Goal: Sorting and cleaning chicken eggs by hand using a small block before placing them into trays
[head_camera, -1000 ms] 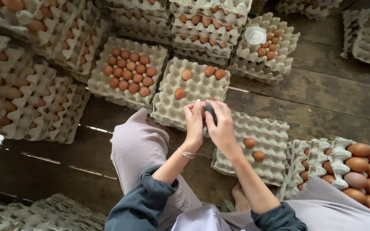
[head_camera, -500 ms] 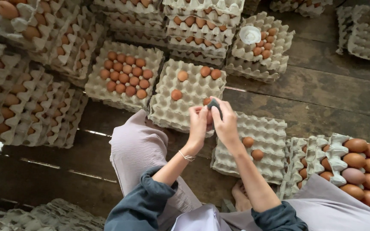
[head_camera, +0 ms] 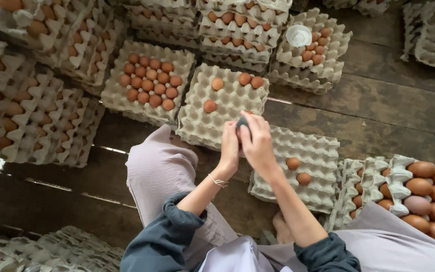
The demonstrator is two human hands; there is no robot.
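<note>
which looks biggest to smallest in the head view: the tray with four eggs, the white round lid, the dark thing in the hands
1. Tray with four eggs, by far the largest.
2. White round lid.
3. Dark thing between the left hand and right hand; mostly covered by fingers, so its rank against the lid is unsure.

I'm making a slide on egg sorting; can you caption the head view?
Both hands, left hand and right hand, close around a small dark object above a grey egg tray holding few brown eggs.

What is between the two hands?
In the head view, a small dark object sits pinched between the left hand and the right hand; its kind is unclear.
</note>
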